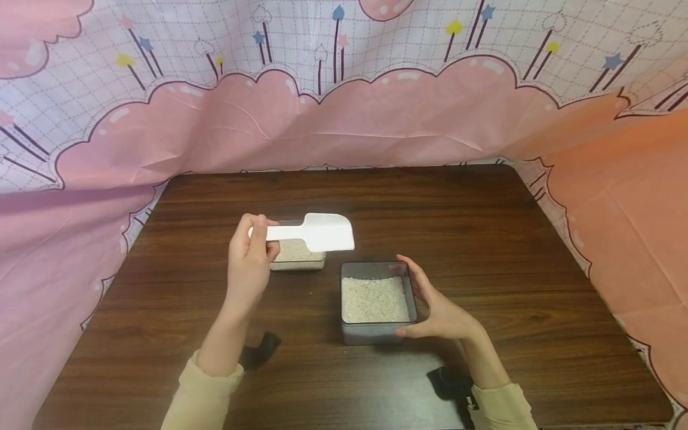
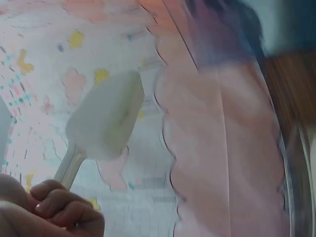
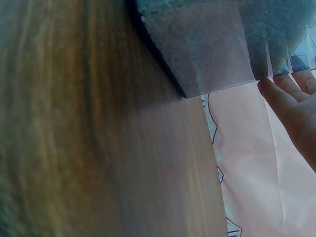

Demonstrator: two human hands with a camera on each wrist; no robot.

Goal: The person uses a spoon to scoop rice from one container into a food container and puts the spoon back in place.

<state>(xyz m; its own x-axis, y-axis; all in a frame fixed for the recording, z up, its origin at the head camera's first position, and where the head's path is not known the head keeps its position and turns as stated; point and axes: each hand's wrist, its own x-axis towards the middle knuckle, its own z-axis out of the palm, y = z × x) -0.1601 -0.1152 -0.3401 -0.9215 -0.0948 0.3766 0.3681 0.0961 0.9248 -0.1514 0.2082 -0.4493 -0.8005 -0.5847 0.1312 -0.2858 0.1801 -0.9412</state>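
My left hand point(image 1: 250, 254) grips the handle of a white spatula point(image 1: 329, 232), thumb along the top. The spatula is held level above the table, its blade pointing right. In the left wrist view my curled fingers point(image 2: 69, 210) wrap the handle below the spatula blade point(image 2: 106, 118). My right hand point(image 1: 443, 313) holds a grey see-through square container point(image 1: 372, 333) at its right side, thumb at the front corner and fingers at the back. White rice point(image 1: 375, 300) lies inside. In the right wrist view, fingertips point(image 3: 276, 91) touch the wall of this container point(image 3: 212, 54).
Behind the spatula, partly hidden by it and my left hand, a second clear container point(image 1: 298, 264) of rice stands on the dark wooden table point(image 1: 457, 221). A patterned pink and white curtain point(image 1: 344, 128) hangs round the back and sides. Black straps point(image 1: 260, 349) sit by both wrists.
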